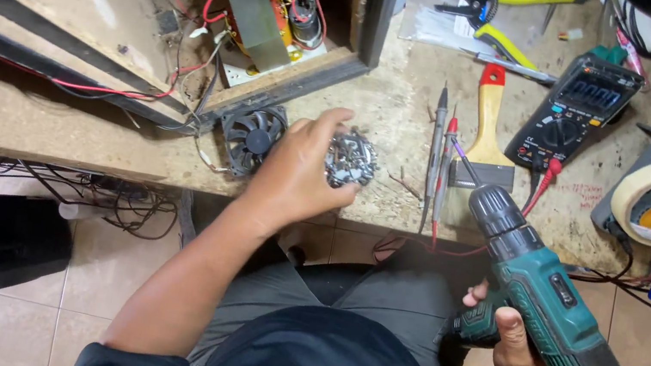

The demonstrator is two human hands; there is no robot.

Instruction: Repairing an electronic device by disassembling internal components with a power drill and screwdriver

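On chipboard bench point(22, 118) | left hand point(301, 172) pinching spiky metal cluster point(351, 159) | right hand point(511, 341) gripping green drill point(543, 292)

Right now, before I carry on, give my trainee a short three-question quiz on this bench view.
1. True or false: the right hand holds the green cordless drill.
2. What is the left hand reaching into? A) the small dish of screws B) a roll of tape C) a paint brush
3. Fill in: the black cooling fan lies just to the ___ of the left hand in the picture.

Key: 1 true. 2 A; the fingers rest on the dish, though whether they grip a screw cannot be told. 3 left; it sits at the corner of the opened wooden case.
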